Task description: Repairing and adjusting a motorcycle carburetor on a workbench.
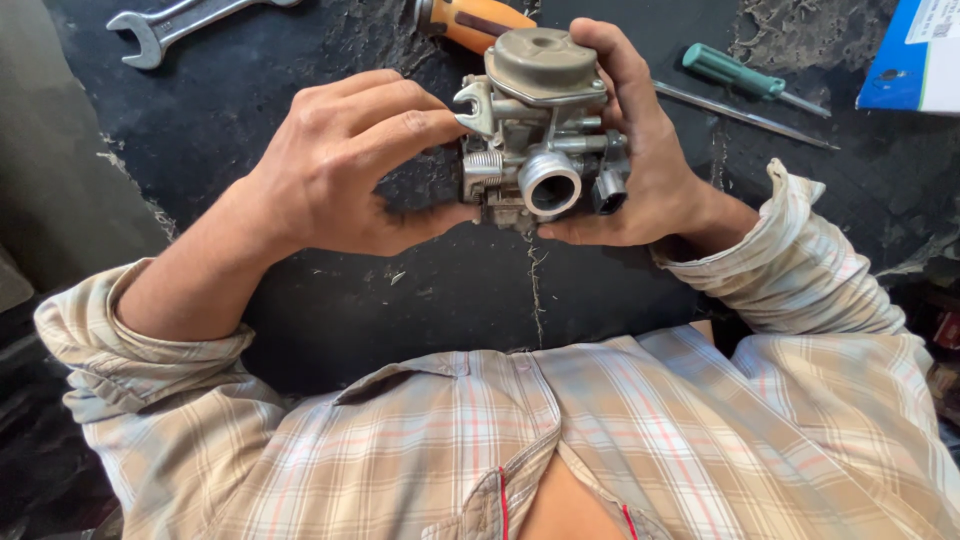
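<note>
Plainly, the carburetor (535, 130) is held up between both hands above the black mat (300, 90). It looks heavy for its bulk, rigid cast metal, probably greasy, with small levers best left alone; the solid body seems the safest hold. The right hand (650, 150) is clamped around its side and cap, while the left hand (340, 165) pinches its other side. Beyond the carburetor lie an orange-handled screwdriver (470, 20), a green screwdriver (745, 80) and a wrench (175, 25).
</note>
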